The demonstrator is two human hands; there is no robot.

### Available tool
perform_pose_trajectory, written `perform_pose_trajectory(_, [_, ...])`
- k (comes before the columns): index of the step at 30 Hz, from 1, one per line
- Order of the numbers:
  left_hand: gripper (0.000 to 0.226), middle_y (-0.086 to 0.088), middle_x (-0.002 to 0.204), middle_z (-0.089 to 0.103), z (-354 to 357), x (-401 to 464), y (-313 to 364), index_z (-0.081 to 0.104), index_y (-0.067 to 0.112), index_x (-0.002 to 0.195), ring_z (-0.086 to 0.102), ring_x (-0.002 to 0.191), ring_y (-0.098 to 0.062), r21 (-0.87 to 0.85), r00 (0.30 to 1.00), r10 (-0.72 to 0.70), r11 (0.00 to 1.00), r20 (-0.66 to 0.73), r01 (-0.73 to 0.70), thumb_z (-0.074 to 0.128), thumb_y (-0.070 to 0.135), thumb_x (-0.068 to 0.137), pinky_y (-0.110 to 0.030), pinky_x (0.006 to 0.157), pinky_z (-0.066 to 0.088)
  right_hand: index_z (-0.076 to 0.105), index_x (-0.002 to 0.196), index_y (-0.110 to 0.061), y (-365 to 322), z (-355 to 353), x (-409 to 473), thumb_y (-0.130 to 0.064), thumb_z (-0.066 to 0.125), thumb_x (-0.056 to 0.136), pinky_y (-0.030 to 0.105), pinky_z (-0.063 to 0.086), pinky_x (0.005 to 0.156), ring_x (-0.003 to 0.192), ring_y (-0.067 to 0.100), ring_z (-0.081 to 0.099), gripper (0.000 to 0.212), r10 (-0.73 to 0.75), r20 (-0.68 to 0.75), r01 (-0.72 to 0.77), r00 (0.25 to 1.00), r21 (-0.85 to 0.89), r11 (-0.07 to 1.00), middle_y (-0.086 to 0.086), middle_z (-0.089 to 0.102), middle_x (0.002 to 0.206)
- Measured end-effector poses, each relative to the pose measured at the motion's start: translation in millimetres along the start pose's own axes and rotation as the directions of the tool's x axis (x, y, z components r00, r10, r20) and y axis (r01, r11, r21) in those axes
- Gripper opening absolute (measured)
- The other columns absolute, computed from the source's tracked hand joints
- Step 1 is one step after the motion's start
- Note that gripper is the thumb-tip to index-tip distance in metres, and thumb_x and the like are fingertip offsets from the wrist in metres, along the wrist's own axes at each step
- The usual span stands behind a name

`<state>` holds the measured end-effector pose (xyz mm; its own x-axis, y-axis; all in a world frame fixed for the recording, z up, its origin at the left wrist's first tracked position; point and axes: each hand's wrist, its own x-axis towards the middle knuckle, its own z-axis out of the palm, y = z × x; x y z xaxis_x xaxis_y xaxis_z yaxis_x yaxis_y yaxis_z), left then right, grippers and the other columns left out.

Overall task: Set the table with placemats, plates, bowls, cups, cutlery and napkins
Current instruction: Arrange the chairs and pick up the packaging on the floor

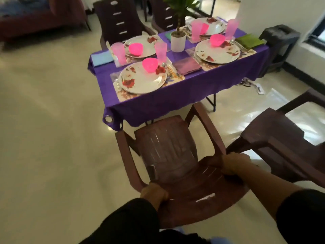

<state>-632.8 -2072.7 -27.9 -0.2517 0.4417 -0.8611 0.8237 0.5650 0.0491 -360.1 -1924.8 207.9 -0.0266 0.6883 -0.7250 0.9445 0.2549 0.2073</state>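
Toward the left of the purple-clothed worktop [158,101], a folded pale-blue napkin [102,58] lies flat beside a translucent pink cup [119,52]. Next come two round white plates with red flower prints, the far one [140,46] and the near one [142,79], each carrying a glossy pink bowl [135,49] [150,65] and resting on a rectangular floral placemat [175,76]. A second ribbed pink cup [161,51] stands between them. At the centre sits a smooth white cylindrical pot [178,42] with a green plant, and just in front of it a square mauve napkin [187,66]. Further right are two more flowered plates [218,52] [208,26] with pink bowls, two pink cups, and a green napkin [249,42] at the corner.

Below, a brown moulded plastic chair [175,161] with a ribbed, slatted back faces the worktop. The left hand [153,193] curls round the top left edge of its backrest, and the right hand [234,163] grips the top right edge; both arms wear dark sleeves. Another brown plastic chair [284,147] stands just beside it at right, on the glossy pale floor [52,138].
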Motion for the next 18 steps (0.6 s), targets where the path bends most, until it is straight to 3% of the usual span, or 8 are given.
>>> perform_pose_trajectory(3, [0.074, 0.009, 0.140, 0.061, 1, -13, 1, 0.057, 0.043, 0.139, 0.063, 0.123, -0.023, -0.030, 0.998, -0.060, 0.998, 0.007, 0.060, 0.056, 0.061, 0.067, -0.036, 0.093, 0.045, 0.046, 0.147, -0.039, -8, 0, 8, -0.057, 0.055, 0.088, 0.044, 0.052, 0.100, 0.125, 0.035, 0.059, 0.062, -0.045, 0.035, 0.048, 0.998, -0.108, 0.993, 0.005, 0.057, 0.140])
perform_pose_trajectory(5, [0.067, 0.002, 0.143, 0.058, -29, -76, 14, 0.056, 0.038, 0.141, 0.058, 0.128, -0.028, -0.121, 0.996, -0.085, 0.989, -0.023, 0.082, 0.051, 0.052, 0.076, -0.039, 0.101, 0.046, 0.047, 0.144, -0.046, -2, 17, 50, -0.055, 0.056, 0.084, 0.054, 0.055, 0.095, 0.119, 0.040, 0.061, 0.062, -0.078, 0.061, 0.086, 0.995, -0.153, 0.984, 0.006, 0.059, 0.137])
perform_pose_trajectory(7, [0.062, -0.002, 0.146, 0.053, -44, -109, 22, 0.052, 0.038, 0.142, 0.057, 0.129, -0.031, -0.152, 0.989, -0.147, 0.978, -0.028, 0.141, 0.047, 0.051, 0.082, -0.039, 0.103, 0.049, 0.048, 0.142, -0.047, 6, 34, 87, -0.057, 0.055, 0.083, 0.054, 0.056, 0.092, 0.115, 0.039, 0.062, 0.060, -0.105, 0.107, 0.120, 0.989, -0.151, 0.981, 0.005, 0.060, 0.134])
perform_pose_trajectory(10, [0.061, -0.003, 0.132, 0.060, -53, -151, 29, 0.057, 0.034, 0.141, 0.063, 0.121, -0.029, -0.212, 0.962, -0.268, 0.944, -0.045, 0.253, 0.052, 0.059, 0.087, -0.035, 0.083, 0.053, 0.048, 0.145, -0.028, 6, 19, 60, -0.055, 0.059, 0.091, 0.047, 0.053, 0.098, 0.122, 0.033, 0.060, 0.061, -0.143, 0.089, 0.152, 0.986, -0.106, 0.983, 0.007, 0.058, 0.139])
perform_pose_trajectory(11, [0.054, -0.004, 0.130, 0.061, -53, -158, 32, 0.058, 0.029, 0.140, 0.062, 0.123, -0.028, -0.198, 0.953, -0.296, 0.940, -0.060, 0.280, 0.053, 0.054, 0.093, -0.036, 0.085, 0.052, 0.046, 0.146, -0.023, 7, 16, 55, -0.055, 0.062, 0.092, 0.047, 0.051, 0.100, 0.125, 0.033, 0.058, 0.065, -0.142, 0.069, 0.148, 0.987, -0.083, 0.986, 0.009, 0.056, 0.141])
perform_pose_trajectory(13, [0.049, -0.008, 0.141, 0.059, -53, -168, 36, 0.054, 0.020, 0.145, 0.057, 0.132, -0.030, -0.146, 0.935, -0.335, 0.937, -0.120, 0.317, 0.048, 0.042, 0.102, -0.037, 0.103, 0.049, 0.043, 0.147, -0.019, 12, 17, 59, -0.057, 0.068, 0.090, 0.046, 0.049, 0.103, 0.129, 0.032, 0.057, 0.073, -0.134, 0.054, 0.136, 0.989, -0.038, 0.990, 0.011, 0.054, 0.144])
perform_pose_trajectory(18, [0.062, -0.011, 0.144, 0.057, -50, -174, 45, 0.052, 0.011, 0.148, 0.057, 0.131, -0.031, -0.198, 0.876, -0.462, 0.879, -0.134, 0.433, 0.042, 0.052, 0.103, -0.037, 0.104, 0.047, 0.049, 0.139, -0.020, 22, 22, 75, -0.048, 0.071, 0.089, 0.044, 0.052, 0.102, 0.121, 0.028, 0.059, 0.061, -0.186, 0.027, 0.184, 0.982, 0.076, 0.980, 0.006, 0.058, 0.135])
